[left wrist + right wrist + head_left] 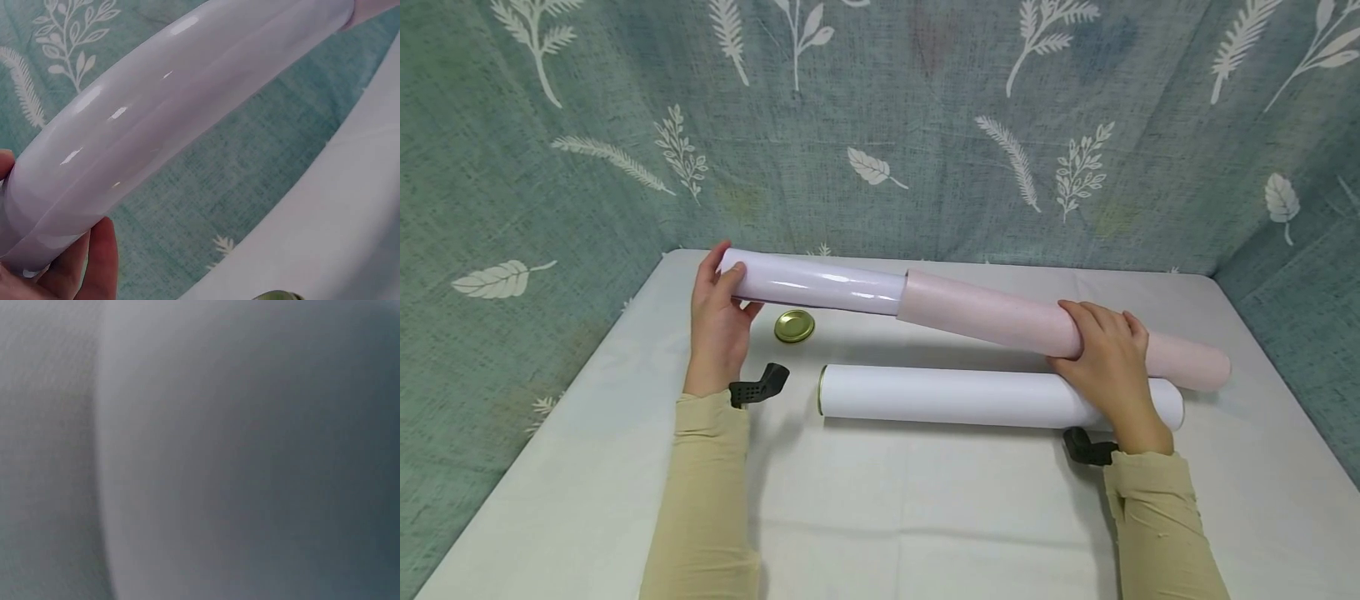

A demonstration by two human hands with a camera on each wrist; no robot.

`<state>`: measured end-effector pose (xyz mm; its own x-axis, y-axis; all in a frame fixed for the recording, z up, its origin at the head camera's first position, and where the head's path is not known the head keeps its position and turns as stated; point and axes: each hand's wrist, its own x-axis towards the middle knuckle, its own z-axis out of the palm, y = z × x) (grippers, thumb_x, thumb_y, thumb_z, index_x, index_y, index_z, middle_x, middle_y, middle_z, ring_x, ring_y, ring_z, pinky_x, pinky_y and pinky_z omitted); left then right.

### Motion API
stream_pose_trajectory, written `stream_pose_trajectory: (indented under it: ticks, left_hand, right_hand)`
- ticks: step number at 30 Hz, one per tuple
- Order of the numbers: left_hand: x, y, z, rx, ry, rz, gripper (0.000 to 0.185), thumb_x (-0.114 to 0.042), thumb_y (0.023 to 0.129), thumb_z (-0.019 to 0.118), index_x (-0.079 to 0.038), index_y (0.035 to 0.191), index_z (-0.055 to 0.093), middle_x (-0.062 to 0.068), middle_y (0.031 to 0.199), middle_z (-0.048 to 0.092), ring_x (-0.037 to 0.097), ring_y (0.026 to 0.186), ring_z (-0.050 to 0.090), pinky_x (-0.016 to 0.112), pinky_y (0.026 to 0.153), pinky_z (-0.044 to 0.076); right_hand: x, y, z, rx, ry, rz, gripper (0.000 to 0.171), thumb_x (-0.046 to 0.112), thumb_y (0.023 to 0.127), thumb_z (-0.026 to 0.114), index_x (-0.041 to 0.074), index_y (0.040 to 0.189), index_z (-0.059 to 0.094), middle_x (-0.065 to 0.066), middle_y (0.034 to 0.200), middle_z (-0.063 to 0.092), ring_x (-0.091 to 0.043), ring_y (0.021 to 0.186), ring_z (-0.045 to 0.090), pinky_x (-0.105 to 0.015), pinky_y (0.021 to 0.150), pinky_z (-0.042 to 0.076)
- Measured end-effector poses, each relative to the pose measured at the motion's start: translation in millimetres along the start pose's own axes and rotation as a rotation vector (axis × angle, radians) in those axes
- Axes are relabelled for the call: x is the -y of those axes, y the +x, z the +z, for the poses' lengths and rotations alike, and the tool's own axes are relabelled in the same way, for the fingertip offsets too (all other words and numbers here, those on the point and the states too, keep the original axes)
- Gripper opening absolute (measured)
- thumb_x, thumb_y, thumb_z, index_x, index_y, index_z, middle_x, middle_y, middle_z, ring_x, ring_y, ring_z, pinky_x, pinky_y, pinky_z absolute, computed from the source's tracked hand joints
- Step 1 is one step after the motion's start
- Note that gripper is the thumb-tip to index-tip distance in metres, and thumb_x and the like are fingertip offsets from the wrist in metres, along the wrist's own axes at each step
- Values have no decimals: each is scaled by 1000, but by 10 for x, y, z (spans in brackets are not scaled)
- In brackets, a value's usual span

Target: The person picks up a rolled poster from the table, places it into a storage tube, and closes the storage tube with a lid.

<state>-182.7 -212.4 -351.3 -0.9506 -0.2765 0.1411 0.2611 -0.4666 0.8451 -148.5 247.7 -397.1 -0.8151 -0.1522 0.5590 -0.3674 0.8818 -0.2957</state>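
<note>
Head view, left hand: the left hand [718,317] grasps the free end of a glossy white roll [820,283], fingers curled round it, thumb on top.
Head view, roll: the glossy white roll runs into the open end of a pink tube [1000,321]; both are held above the table [925,517], tilted down toward the right.
Head view, right hand: the right hand [1105,362] grips the pink tube, fingers wrapped over its top.
Head view, white tube: a white tube [970,396] lies flat on the table just in front of the pink tube.
Head view, cap: a gold cap [794,326] lies on the table below the glossy white roll, near the left hand.
Left wrist view: glossy white roll [187,106] fills the frame, fingertips [94,262] pressed against its near end; leaf-print cloth [250,169] behind.
Right wrist view: only a blurred pale surface; the grasp cannot be told here.
</note>
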Motion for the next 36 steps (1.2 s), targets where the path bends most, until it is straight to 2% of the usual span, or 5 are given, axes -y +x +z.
stream_pose_trajectory:
  ticks: [6, 17, 29, 36]
  left_hand:
    - [-12, -18, 31, 22, 96, -7, 46, -17, 88, 58, -18, 131, 42, 7, 132, 34, 23, 105, 44, 33, 82, 42]
    - [-20, -55, 91, 32, 229, -24, 47, -26, 87, 59, -21, 131, 42, 5, 133, 35, 24, 107, 45, 34, 85, 41]
    - [-20, -72, 137, 52, 303, -1, 53, -38, 86, 57, -20, 133, 39, 5, 133, 34, 23, 114, 39, 40, 95, 33]
    - [-24, -78, 138, 58, 305, 7, 50, -39, 87, 54, -24, 132, 39, 2, 135, 34, 24, 115, 38, 40, 94, 33]
  right_hand:
    - [1, 0, -8, 8, -3, 5, 69, 15, 59, 80, 12, 121, 51, -12, 117, 52, -31, 110, 42, -55, 96, 16]
    - [-4, 3, -9, 4, 1, 2, 69, 15, 59, 80, 13, 121, 51, -12, 117, 52, -30, 110, 42, -55, 96, 16]
    - [-4, 0, -16, 23, 5, 16, 69, 18, 60, 79, 14, 123, 51, -12, 118, 51, -31, 110, 42, -53, 97, 15]
    - [-2, -1, -17, 20, 5, 13, 69, 16, 59, 79, 14, 123, 51, -11, 118, 51, -30, 110, 42, -53, 97, 16]
